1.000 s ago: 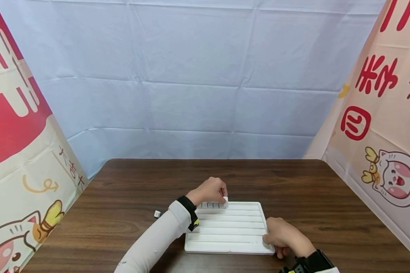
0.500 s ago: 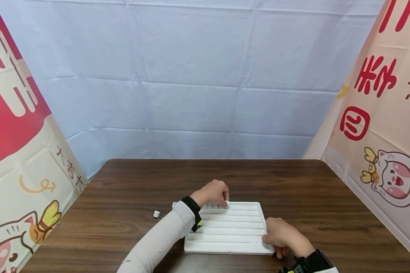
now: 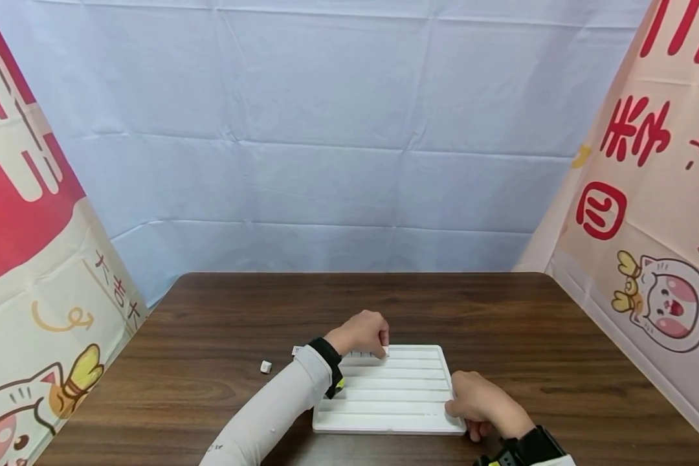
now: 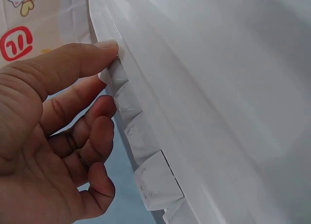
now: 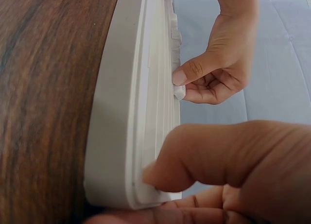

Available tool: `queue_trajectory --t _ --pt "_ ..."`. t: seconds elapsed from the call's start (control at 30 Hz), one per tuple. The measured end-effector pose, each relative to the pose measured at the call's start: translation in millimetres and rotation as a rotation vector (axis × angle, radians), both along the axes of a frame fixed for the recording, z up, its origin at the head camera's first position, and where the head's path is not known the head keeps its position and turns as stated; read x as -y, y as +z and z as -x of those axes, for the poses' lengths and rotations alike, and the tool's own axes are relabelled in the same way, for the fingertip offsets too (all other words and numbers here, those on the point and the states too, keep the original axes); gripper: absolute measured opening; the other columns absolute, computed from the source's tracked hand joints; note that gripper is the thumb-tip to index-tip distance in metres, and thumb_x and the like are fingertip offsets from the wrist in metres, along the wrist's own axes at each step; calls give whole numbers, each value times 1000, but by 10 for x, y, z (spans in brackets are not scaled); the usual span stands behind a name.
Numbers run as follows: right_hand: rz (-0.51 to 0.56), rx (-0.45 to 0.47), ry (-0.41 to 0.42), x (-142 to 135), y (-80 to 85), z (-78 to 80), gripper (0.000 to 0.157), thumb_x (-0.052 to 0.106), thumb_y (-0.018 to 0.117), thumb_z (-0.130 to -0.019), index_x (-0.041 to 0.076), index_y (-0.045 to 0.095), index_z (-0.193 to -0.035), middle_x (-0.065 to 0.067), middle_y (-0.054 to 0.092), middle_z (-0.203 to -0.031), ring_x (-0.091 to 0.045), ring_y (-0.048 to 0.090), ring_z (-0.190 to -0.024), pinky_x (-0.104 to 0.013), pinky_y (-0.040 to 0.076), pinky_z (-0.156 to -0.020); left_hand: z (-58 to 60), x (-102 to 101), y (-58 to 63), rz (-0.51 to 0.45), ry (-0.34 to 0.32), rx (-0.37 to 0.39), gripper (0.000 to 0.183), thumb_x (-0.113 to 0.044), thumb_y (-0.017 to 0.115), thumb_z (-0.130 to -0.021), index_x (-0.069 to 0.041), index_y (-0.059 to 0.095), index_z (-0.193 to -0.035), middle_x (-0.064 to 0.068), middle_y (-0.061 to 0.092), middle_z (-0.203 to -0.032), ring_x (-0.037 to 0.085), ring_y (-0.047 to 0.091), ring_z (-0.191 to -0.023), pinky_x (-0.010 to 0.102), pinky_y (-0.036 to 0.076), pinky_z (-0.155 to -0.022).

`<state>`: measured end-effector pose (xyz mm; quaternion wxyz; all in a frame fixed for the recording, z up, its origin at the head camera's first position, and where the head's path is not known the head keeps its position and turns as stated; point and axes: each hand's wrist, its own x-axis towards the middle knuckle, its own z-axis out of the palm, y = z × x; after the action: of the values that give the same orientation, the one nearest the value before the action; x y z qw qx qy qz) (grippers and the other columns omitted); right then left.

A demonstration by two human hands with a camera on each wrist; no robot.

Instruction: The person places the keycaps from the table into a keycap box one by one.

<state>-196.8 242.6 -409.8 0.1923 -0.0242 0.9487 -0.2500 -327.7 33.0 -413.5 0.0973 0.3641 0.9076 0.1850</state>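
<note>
A white ridged tray [image 3: 393, 406] lies on the wooden table. At its far edge my left hand [image 3: 362, 333] pinches a small white keycap [image 5: 179, 92] between thumb and forefinger, at the end of a row of several white keycaps [image 4: 158, 180] standing in the farthest groove. The other left fingers curl loosely behind the row. My right hand [image 3: 485, 404] grips the tray's near right corner, thumb on top of the rim and fingers underneath. The left forearm covers part of the tray's left side in the head view.
Left of the tray, a loose white keycap [image 3: 265, 367] lies on the table [image 3: 210, 323]. Another small white piece [image 3: 296, 350] shows beside the left sleeve. A pale blue cloth [image 3: 326, 162] hangs behind the table, with printed cloths at both sides.
My left hand has come down slightly toward the tray, lowering the keycap into line with the row. The small white piece beside the sleeve has come into view. The right hand keeps its grip.
</note>
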Motion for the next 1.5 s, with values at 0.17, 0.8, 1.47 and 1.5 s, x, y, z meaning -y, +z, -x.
queue_trajectory --t 0.17,0.8,1.47,1.5 --pt "5 3 -9 3 2 -1 11 0 56 -77 0 55 -66 -8 50 -39 -12 49 -30 -25 38 -31 -13 -5 7 7 4 -2 18 -12 77 -75 -17 62 -67 -9 54 -64 7 47 -55 22 39 -52" --pt "-11 7 -15 19 18 -3 14 0 56 -77 1 53 -63 -7 50 -40 -11 49 -30 -23 37 -31 -34 2 12 28 4 -16 19 -15 78 -76 -19 61 -68 -10 54 -64 7 48 -56 24 38 -55" --pt "-4 14 -5 0 8 9 15 1 56 -79 1 54 -64 -7 50 -39 -11 48 -30 -23 36 -31 -10 30 8 24 7 -25 12 -19 77 -77 -18 65 -79 -9 54 -76 8 51 -68 27 42 -62" --pt "-1 14 -6 0 9 9 14 1 56 -78 1 54 -64 -7 50 -39 -12 48 -30 -23 36 -31 -15 42 19 27 10 -41 13 -22 77 -78 -18 66 -84 -9 54 -80 9 51 -73 29 43 -66"
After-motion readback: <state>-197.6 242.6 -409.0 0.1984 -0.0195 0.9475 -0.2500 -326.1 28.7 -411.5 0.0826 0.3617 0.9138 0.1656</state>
